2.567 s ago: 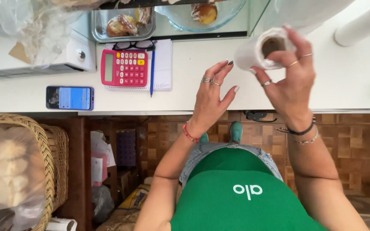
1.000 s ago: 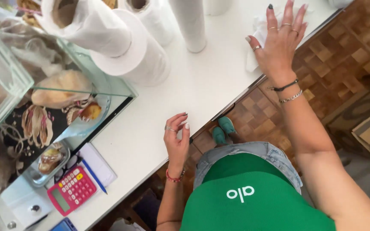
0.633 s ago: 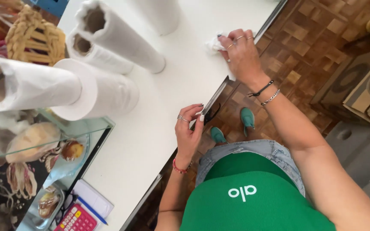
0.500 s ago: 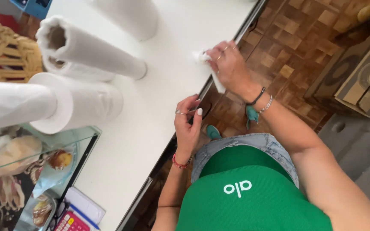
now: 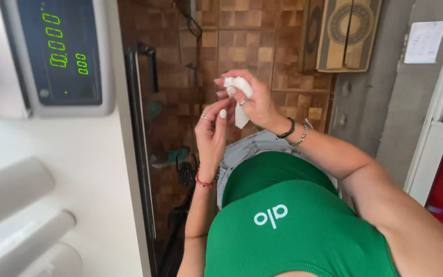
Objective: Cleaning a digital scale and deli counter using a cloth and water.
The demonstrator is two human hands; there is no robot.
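Observation:
My right hand (image 5: 256,100) holds a crumpled white paper tissue (image 5: 240,96) in front of my body, above the wooden floor. My left hand (image 5: 212,131) is raised just beside it, fingertips touching or nearly touching the lower part of the tissue, with nothing gripped of its own. Both hands are away from the white counter (image 5: 52,169) on the left.
A digital scale (image 5: 60,54) with a green lit display stands at the far end of the counter. White paper rolls (image 5: 16,220) lie at the lower left. A metal rail (image 5: 139,143) runs along the counter edge. A cardboard box (image 5: 342,33) leans against the wall.
My right hand has lifted the tissue off the counter and brought it in front of me. My left hand left the counter edge and rose to meet it. The view swung away from the counter.

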